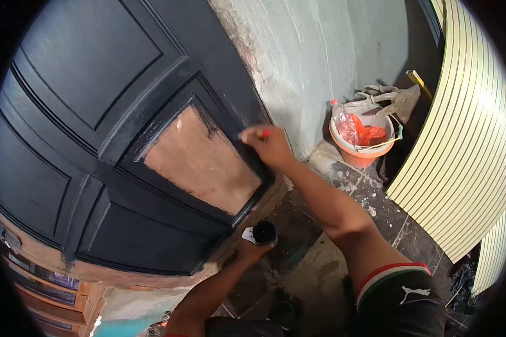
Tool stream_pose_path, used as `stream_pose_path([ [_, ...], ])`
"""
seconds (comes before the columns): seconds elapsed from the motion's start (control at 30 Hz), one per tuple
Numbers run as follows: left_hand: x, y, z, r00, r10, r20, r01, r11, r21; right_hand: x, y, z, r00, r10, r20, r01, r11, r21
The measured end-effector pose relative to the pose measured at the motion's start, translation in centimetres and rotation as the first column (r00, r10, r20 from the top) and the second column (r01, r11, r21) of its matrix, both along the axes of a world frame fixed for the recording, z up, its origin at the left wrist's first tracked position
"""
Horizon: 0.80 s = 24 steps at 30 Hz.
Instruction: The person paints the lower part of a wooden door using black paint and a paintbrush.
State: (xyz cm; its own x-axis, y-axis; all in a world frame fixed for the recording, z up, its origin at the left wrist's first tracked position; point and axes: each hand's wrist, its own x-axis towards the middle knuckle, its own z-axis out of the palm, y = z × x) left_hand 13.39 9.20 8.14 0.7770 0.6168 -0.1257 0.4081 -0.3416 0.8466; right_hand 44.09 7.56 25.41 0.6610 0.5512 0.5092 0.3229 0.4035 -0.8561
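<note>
Fingers (246, 136), right hand (269, 149): curled into a close pinch around a small red object (265, 133), seemingly a handle end; its remainder is blurred or hidden. Position: just right of the reddish-brown panel (199, 163), landmark for this entry. Contact with the door (135, 115) cannot be told.

Left hand (253, 250): fingers wrapped around the side of a small container (264, 232), dark inside, pale at one side. Position: just below the panel's lowest corner. Exact finger spread partly hidden.

Handling, container: probably light and stiff-walled; any liquid contents would slop if tilted, and a wet rim would be slippery. Best hold: low around the wall, mouth upright, clear of the rim.

Handling, red object: apparently slim, light and stiff; best taken between thumb and fingertips, on the dry part.

Door: dark-coated, framing the panel on all sides; smears cross the panel's upper right edge.

Bucket (341, 145): well right of the panel, holding a clear bottle (339, 115) and red material (368, 133). Gloves (402, 103): beyond the bucket. Ridged sheet (461, 140): farthest right of the panel.
</note>
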Motion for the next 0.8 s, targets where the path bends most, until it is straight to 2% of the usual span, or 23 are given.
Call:
stream_pose_path([
  [0.07, -0.2, 0.9, -1.3, 0.997, -0.017, 0.077, 0.018, 1.000, -0.009, 0.1, 0.0, 2.7, 0.939, 0.134, -0.318, -0.090, 0.985, 0.148],
  [0.17, -0.3, 1.3, -1.4, 0.996, -0.010, 0.093, 0.004, 0.998, 0.065, 0.4, 0.3, -0.7, 0.786, 0.332, -0.522, -0.155, 0.922, 0.354],
  [0.2, -0.5, 1.1, -1.1, 0.997, -0.001, 0.080, -0.007, 0.995, 0.102, 1.0, 0.4, -4.1, 0.844, 0.224, -0.487, -0.191, 0.974, 0.119],
  [0.23, -0.8, 1.0, -0.9, 0.995, -0.008, 0.100, 0.000, 0.997, 0.071, 1.7, 0.6, -8.7, 0.897, 0.129, -0.422, -0.198, 0.972, -0.123],
  [0.3, -1.4, 0.9, -0.6, 0.990, -0.021, 0.141, 0.020, 1.000, 0.012, 1.0, 0.8, -17.6, 0.914, 0.084, -0.397, -0.152, 0.978, -0.142],
  [0.33, -1.7, 0.8, -0.8, 0.990, -0.025, 0.137, 0.027, 1.000, -0.013, 0.8, -0.2, -18.8, 0.968, -0.027, -0.248, -0.056, 0.946, -0.320],
  [0.4, -2.6, 0.9, -1.2, 0.992, -0.030, 0.124, 0.039, 0.997, -0.067, 0.2, -1.8, -20.1, 0.981, -0.167, 0.100, 0.193, 0.777, -0.599],
  [0.5, -3.7, 1.3, -1.4, 0.997, -0.072, 0.023, 0.072, 0.997, -0.014, -0.7, 0.3, -18.8, 0.962, -0.141, 0.233, 0.224, 0.897, -0.381],
  [0.57, -3.8, 1.8, -2.3, 0.998, -0.040, 0.043, 0.041, 0.999, -0.030, -2.0, 1.4, -12.3, 0.946, -0.226, 0.230, 0.282, 0.926, -0.250],
  [0.6, -3.9, 1.8, -2.6, 0.998, -0.022, 0.052, 0.024, 0.999, -0.037, -2.1, 1.2, -8.7, 0.985, -0.173, 0.002, 0.169, 0.960, -0.224],
  [0.63, -3.6, 1.7, -2.1, 0.999, 0.007, 0.039, -0.006, 0.999, -0.042, -1.9, 1.0, -5.8, 0.970, -0.103, -0.221, 0.067, 0.984, -0.167],
  [0.67, -3.1, 1.4, -1.0, 0.999, 0.035, 0.027, -0.034, 0.998, -0.045, -1.7, 0.8, -4.2, 0.933, -0.010, -0.359, -0.002, 0.999, -0.035],
  [0.73, -2.6, 1.6, -0.4, 0.998, 0.050, 0.031, -0.049, 0.998, -0.034, -1.3, 0.4, -2.4, 0.795, 0.211, -0.569, -0.077, 0.965, 0.249],
  [0.8, -2.2, 2.3, -0.9, 0.997, 0.030, 0.070, -0.030, 1.000, -0.008, -1.6, 0.6, -4.8, 0.718, 0.255, -0.648, -0.052, 0.948, 0.315],
])
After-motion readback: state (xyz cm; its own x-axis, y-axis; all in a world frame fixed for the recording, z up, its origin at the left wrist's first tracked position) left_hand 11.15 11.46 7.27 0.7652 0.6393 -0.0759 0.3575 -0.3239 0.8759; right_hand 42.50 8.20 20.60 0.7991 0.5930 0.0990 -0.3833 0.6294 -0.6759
